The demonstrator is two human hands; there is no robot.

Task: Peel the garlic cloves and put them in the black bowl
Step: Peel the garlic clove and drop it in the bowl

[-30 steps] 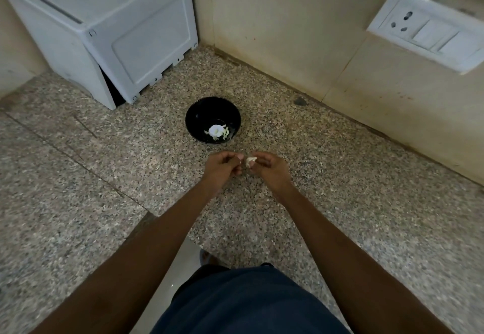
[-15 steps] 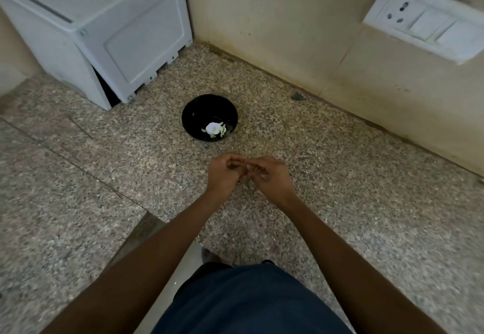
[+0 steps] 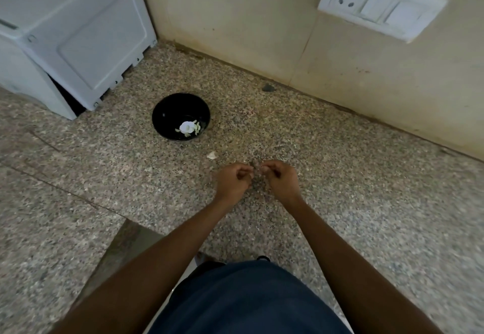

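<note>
Both hands hover just above the table, nearer the person than the black bowl (image 3: pixel 181 116). The left hand (image 3: pixel 234 181) and right hand (image 3: pixel 280 180) have fingers curled, fingertips almost meeting; what they pinch is too small to tell. A white scrap (image 3: pixel 212 155) lies between hands and bowl. Garlic (image 3: pixel 188 127) sits inside the bowl.

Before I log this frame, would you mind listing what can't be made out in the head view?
- Head view: what the left hand and right hand pinch; curled fingers hide it.
- Head view: the pale bits in the black bowl; too small to count, or to tell cloves from skin.
- Head view: the white scrap on the counter; too small to identify.
- Head view: the white appliance; cut off by the left and top edges.
</note>
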